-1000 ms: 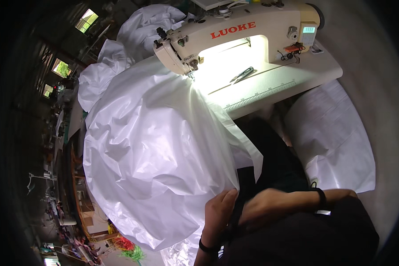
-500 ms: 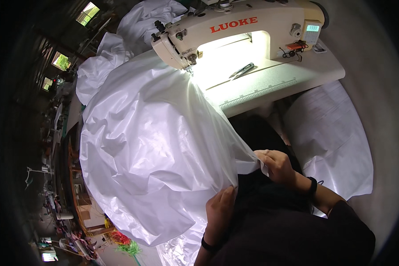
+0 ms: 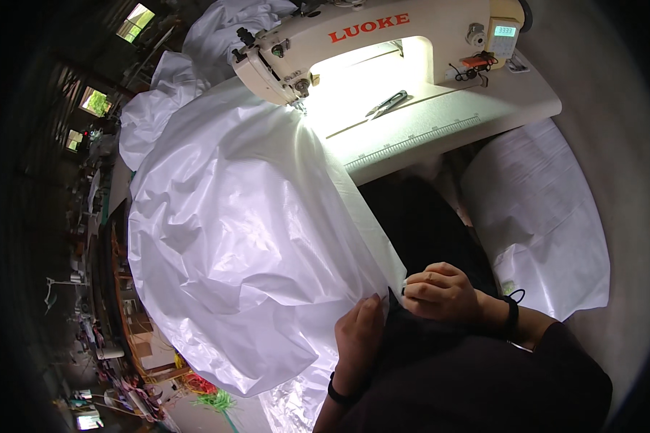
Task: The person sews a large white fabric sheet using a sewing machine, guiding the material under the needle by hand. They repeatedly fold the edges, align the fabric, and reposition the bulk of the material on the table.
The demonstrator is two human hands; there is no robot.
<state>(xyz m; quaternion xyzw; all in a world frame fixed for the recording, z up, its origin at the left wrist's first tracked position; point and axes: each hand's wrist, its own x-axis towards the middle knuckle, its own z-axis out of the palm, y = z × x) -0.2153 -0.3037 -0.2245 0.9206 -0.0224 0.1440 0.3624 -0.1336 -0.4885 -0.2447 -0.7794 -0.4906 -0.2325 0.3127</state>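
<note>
A large, crumpled sheet of shiny white plastic fabric (image 3: 245, 238) spreads across the left and middle, running up under the needle end of a white sewing machine (image 3: 368, 32). Its right edge stretches from the needle down to my hands. My left hand (image 3: 359, 333) is closed on the sheet near its lower right edge. Close beside it, my right hand (image 3: 442, 292) pinches the folded edge between thumb and fingers. The fingertips of both hands are partly hidden by the cloth and by each other's angle.
Thread snips (image 3: 388, 105) lie on the lit machine bed (image 3: 433, 123), which has a ruler scale. More white fabric (image 3: 542, 224) hangs at the right, and another heap (image 3: 162, 105) sits behind at the left. Red and green strings (image 3: 213, 398) lie at the lower left.
My right hand has moved down and slightly left, closer to my left hand, drawing the sheet's edge straighter. The view has shifted a little, and the left hand stays on the cloth.
</note>
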